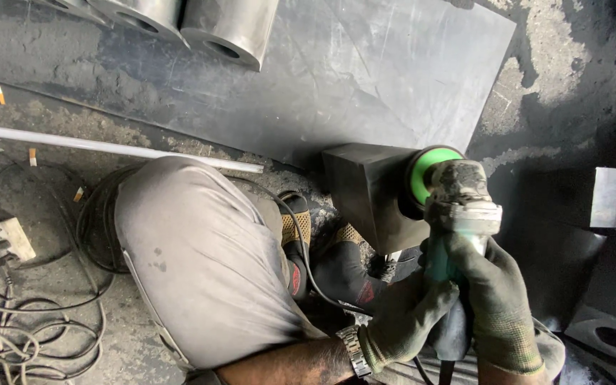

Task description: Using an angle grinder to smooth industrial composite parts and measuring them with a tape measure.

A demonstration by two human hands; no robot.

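Our hands: dark green knitted work gloves, left [408, 314], right [497, 299];
Our wrist: silver metal watch [354, 351];
Our legs: grey trousers [201, 264]

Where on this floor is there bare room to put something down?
The big dark sheet lies bare between the cylinders at the top and the block being ground. At lower left it is crowded with tangled cables. Both gloved hands, left hand and right hand, grip the grinder.
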